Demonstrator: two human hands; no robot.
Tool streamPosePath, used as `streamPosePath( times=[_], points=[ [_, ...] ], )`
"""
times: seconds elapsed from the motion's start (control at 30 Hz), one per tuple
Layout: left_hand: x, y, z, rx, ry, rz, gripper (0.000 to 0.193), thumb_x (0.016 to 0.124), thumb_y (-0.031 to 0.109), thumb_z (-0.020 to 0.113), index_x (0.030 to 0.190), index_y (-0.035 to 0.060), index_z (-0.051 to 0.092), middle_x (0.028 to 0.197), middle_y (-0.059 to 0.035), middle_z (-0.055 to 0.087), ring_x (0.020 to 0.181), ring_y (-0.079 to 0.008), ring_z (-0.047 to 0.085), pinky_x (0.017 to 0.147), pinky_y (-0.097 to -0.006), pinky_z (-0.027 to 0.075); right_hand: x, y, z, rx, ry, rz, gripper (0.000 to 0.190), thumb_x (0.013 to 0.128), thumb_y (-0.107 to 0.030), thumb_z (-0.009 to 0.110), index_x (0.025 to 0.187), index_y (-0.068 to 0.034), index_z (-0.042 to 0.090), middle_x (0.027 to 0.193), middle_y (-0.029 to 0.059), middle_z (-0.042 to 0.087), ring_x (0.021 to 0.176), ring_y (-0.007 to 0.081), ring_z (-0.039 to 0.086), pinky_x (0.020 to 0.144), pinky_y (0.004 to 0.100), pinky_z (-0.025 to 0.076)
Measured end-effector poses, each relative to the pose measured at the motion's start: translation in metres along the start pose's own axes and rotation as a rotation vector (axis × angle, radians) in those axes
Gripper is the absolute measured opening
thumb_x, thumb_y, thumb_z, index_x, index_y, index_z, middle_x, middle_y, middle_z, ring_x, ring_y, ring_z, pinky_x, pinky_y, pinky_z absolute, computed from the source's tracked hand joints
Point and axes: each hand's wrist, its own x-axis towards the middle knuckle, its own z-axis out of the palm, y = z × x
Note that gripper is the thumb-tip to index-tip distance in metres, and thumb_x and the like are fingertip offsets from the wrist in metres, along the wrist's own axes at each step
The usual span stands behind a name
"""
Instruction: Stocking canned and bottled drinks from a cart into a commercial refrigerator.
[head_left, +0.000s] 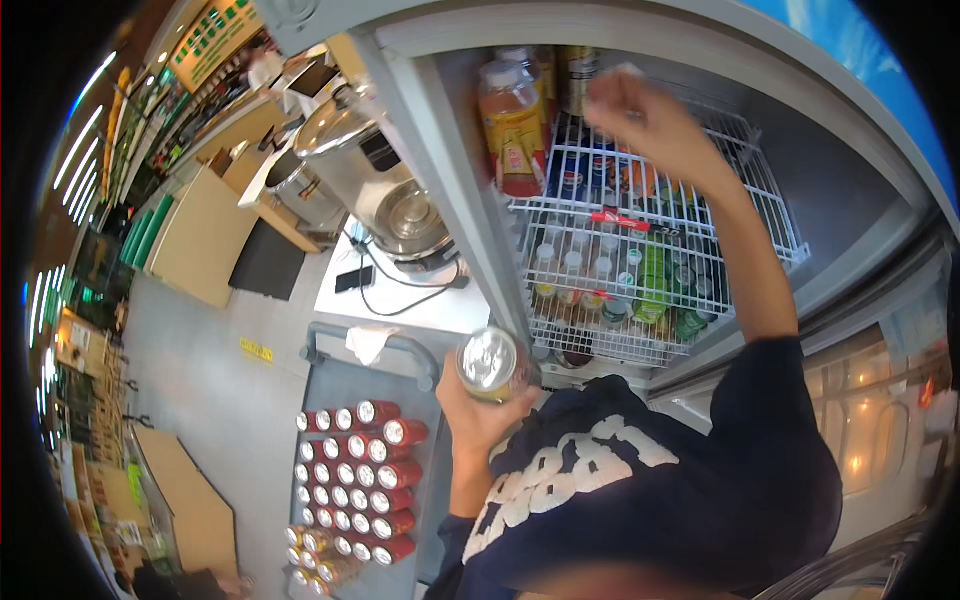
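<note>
My left hand (480, 412) holds a drink can (491, 364) with its silver lid up, beside the front frame of an open drinks fridge (480, 187). Inside, over the top wire shelf (697, 202), is my right hand (637, 112). Its fingers are curled and blurred, so I cannot tell whether they grip anything. Just left of those fingers a dark and yellow can (579, 79) stands at the back. Bottles of reddish drink with yellow labels (514, 131) occupy that shelf's left side. Lower down, seen through the wires, are clear bottles (574, 266), green bottles (652, 277) and blue cans (574, 176).
A grey cart (352, 382) to my left carries rows of red cans (394, 475) and several gold-coloured cans (311, 559). A cloth (370, 343) hangs over its handle. Beyond it, a white table (405, 307) bears a steel pot (360, 172), a phone (354, 280) and a cable.
</note>
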Motion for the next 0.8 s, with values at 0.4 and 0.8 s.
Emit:
streamPosePath(
  times=[0.4,0.8],
  points=[
    [0.049,0.067,0.063,0.119,0.078,0.460,0.086,0.068,0.022,0.095,0.140,-0.0017,0.055,0.127,-0.0174,0.062,0.116,-0.0340,0.061,0.099,-0.0438,0.051,-0.108,-0.105,0.042,0.118,-0.293,-0.029,0.078,0.068,-0.034,0.095,0.131,-0.001,0.062,0.113,0.0122,0.073,0.100,0.0217,0.072,0.090,0.0368,0.056],
    [0.033,0.008,0.042,-0.170,-0.167,-0.008,0.040,0.098,0.010,0.070,0.135,-0.0028,0.062,0.123,-0.0163,0.072,0.115,-0.0230,0.069,0.102,-0.0366,0.052,0.098,0.141,-0.102,-0.599,0.382,0.027,0.038,0.104,-0.023,0.063,0.139,-0.007,0.058,0.125,0.0151,0.068,0.108,0.0285,0.072,0.088,0.0404,0.061]
  ],
)
